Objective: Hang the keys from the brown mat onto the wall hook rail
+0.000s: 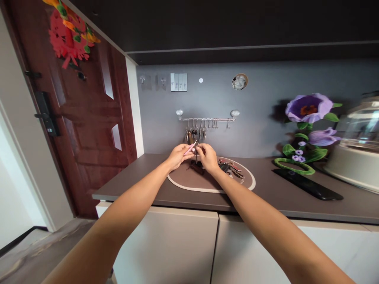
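Note:
Both my arms reach out over a brown counter. My left hand (178, 155) is closed in a pinch on a small pink object (190, 149). My right hand (208, 156) is closed beside it, fingertips meeting the pink object and a key ring with a dangling key (196, 154). The hands hover above an oval brown mat (207, 183) with a pale rim. A dark key case (197, 167) and several loose keys (231, 167) lie on the mat under and right of my right hand.
A wall rail with hooks (206, 118) holds several keys behind my hands. Artificial purple flowers (309, 108), a black flat object (308, 184) and a domed appliance (355, 150) stand to the right. A dark wooden door (79, 118) is on the left.

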The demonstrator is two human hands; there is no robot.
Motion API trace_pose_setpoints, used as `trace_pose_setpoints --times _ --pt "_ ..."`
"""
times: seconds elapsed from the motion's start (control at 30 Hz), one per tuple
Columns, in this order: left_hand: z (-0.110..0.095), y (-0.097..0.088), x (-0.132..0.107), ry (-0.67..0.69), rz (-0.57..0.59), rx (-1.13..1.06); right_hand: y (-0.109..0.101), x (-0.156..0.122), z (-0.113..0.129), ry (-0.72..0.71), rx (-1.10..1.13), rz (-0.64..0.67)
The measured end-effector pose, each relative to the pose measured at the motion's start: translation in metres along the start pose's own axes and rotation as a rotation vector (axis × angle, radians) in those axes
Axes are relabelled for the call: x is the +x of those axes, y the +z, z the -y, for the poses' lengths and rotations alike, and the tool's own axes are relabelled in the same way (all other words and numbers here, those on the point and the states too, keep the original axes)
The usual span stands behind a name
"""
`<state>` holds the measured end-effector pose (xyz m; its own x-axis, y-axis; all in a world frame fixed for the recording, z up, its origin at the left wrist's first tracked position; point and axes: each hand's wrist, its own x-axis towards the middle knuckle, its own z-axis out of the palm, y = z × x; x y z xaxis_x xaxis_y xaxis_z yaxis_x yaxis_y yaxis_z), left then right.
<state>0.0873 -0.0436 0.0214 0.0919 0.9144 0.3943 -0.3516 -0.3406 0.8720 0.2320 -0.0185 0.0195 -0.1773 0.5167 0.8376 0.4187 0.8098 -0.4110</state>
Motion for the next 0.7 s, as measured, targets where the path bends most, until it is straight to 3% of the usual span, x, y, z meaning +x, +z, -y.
trace_pose_setpoints --times 0.33,0.5,0.7 --pt "-0.008 0.002 -0.004 -0.03 -0.053 -0.046 -0.007 0.003 0.003 0.016 0.061 -0.073" --pt "-0.007 0.001 -0.003 -0.097 -0.116 0.09 -0.007 0.005 0.0 0.039 0.082 -0.109" --pt "0.0 -0.002 -0.003 -0.111 -0.053 0.252 -0.002 0.007 -0.011 0.116 0.165 -0.119"
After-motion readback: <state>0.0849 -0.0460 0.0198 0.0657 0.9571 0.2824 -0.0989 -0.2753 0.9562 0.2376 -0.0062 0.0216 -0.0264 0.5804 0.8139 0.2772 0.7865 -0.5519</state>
